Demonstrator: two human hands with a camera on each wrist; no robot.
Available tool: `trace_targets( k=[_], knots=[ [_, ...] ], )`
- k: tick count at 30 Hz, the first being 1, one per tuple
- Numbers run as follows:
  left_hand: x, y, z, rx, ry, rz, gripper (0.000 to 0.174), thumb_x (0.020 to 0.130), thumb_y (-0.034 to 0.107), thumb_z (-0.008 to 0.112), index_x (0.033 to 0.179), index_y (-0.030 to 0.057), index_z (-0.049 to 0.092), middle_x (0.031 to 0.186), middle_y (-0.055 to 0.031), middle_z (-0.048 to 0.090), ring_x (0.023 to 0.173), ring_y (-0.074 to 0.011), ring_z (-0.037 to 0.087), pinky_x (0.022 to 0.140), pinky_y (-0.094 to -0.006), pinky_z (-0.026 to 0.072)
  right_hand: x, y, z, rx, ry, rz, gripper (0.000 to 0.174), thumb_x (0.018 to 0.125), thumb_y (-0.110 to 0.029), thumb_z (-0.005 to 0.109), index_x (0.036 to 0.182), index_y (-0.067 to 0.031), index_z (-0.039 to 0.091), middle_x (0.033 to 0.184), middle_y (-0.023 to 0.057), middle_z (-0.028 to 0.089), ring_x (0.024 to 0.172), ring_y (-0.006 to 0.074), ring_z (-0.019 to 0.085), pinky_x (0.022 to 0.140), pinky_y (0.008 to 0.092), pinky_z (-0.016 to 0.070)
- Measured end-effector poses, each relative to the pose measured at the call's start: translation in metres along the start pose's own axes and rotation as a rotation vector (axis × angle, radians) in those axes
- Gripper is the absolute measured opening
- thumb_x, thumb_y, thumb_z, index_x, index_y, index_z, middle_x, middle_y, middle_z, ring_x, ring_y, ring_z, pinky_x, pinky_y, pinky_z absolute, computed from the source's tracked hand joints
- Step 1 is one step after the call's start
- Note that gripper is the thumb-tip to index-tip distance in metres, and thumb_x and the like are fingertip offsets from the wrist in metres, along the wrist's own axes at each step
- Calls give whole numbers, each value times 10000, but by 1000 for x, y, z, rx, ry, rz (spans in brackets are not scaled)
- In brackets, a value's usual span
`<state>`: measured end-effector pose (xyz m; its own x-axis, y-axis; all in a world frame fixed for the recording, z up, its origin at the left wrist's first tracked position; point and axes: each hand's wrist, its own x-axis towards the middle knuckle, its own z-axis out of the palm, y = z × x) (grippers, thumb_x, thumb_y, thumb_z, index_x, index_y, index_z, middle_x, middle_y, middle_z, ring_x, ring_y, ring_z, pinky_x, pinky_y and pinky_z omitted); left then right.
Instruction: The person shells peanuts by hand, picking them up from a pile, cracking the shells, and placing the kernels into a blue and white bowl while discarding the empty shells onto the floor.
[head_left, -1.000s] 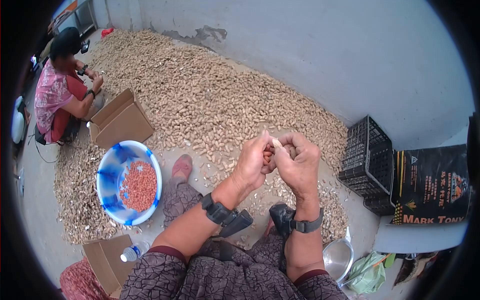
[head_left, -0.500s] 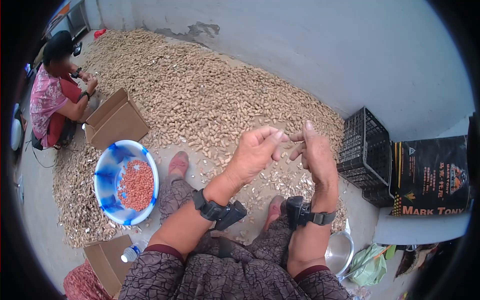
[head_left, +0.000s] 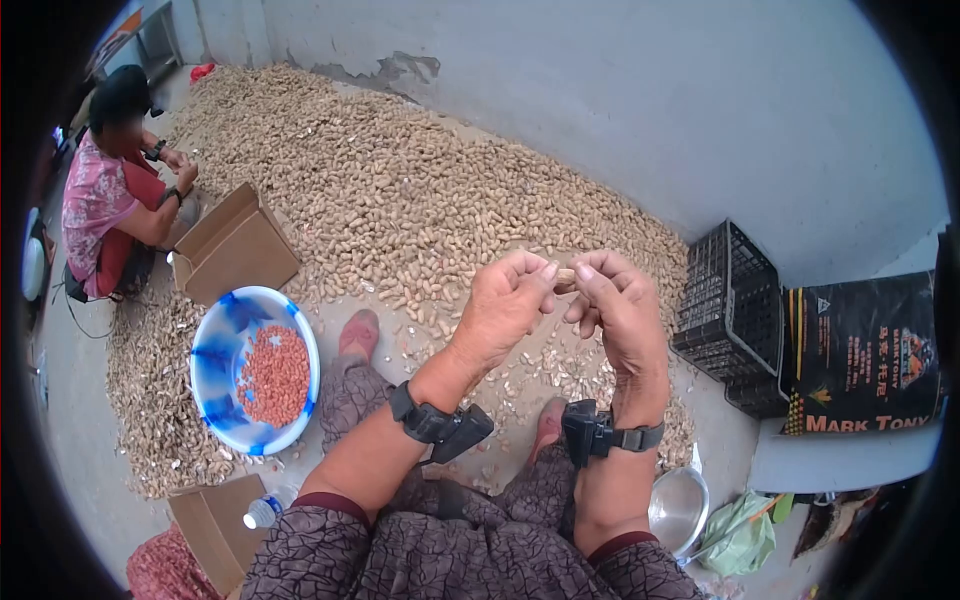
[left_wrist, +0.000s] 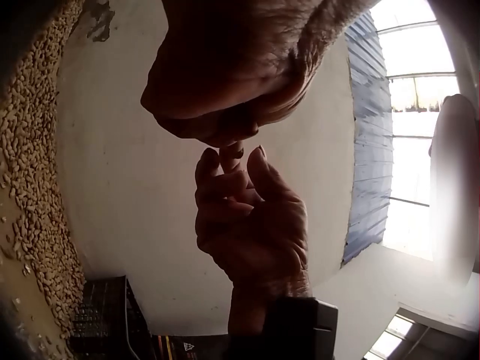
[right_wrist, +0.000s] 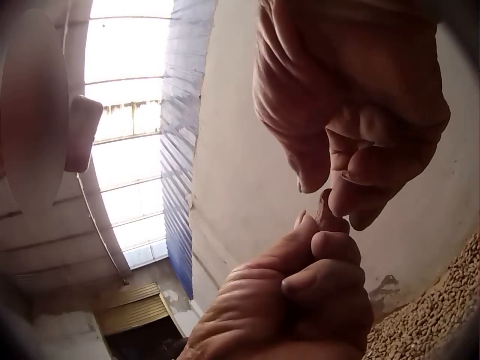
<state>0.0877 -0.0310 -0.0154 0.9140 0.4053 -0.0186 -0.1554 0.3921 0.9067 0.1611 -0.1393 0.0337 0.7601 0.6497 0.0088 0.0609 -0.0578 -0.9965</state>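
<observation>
A tan peanut in its shell (head_left: 566,276) bridges the fingertips of both hands, above the edge of the peanut heap. My left hand (head_left: 503,308) pinches one end between thumb and bent forefinger. On the other end are the thumb and forefinger of my right hand (head_left: 625,310); its other fingers curl below. The right wrist view shows the peanut (right_wrist: 328,213) sticking up from my left fingers, with right fingertips around its tip. From the left wrist, the peanut is mostly hidden behind dark fingers. A blue-and-white basin (head_left: 205,375) holding shelled red peanuts (head_left: 275,378) stands left of my legs.
A large heap of unshelled peanuts (head_left: 400,200) runs along the wall. Left are an open cardboard box (head_left: 245,250) and a crouching person (head_left: 105,200). Black crates (head_left: 725,300) and a black sack (head_left: 865,350) stand right, a metal pot (head_left: 678,512) below. Shells litter the floor.
A second ago the hands were together over a peanut, with red kernels showing. They then parted slightly, and now meet again on a peanut in its shell.
</observation>
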Motion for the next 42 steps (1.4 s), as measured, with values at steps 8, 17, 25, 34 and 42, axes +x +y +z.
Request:
trace_targets(
  k=[8,17,25,34,42],
  knots=[
    [1,-9,-2,-426,-63,19,219,872,204,508,954,6,552,705,-4,535,476,-12,384,389,-130,285,4,14,-2,357,-8,43,57,774,-43,535,799,6,551,674,49,572,529,75,530,412,169,402],
    [12,53,-93,-503,169,-56,202,860,177,493,920,-14,521,665,21,482,431,-6,311,340,-136,239,8,13,-12,457,39,73,33,735,-31,504,753,-10,523,696,120,592,504,94,516,403,178,383],
    [-46,92,-247,228,890,134,194,829,198,503,717,45,541,614,2,514,421,-23,393,329,-162,250,14,14,4,327,35,98,59,739,-48,513,756,-8,553,653,91,595,481,78,516,393,172,373],
    [-73,67,-267,778,647,-97,361,815,244,540,1067,-14,565,953,-100,611,850,-153,571,734,-251,449,12,17,11,241,5,105,56,748,-59,526,758,-13,557,666,82,600,495,67,513,407,170,378],
    [-22,87,-54,432,-138,102,282,799,74,585,1064,-19,567,945,-57,599,860,-109,548,785,-240,429,3,22,28,683,-176,59,63,771,-37,563,815,-11,527,730,89,598,524,82,529,415,178,400]
  ],
)
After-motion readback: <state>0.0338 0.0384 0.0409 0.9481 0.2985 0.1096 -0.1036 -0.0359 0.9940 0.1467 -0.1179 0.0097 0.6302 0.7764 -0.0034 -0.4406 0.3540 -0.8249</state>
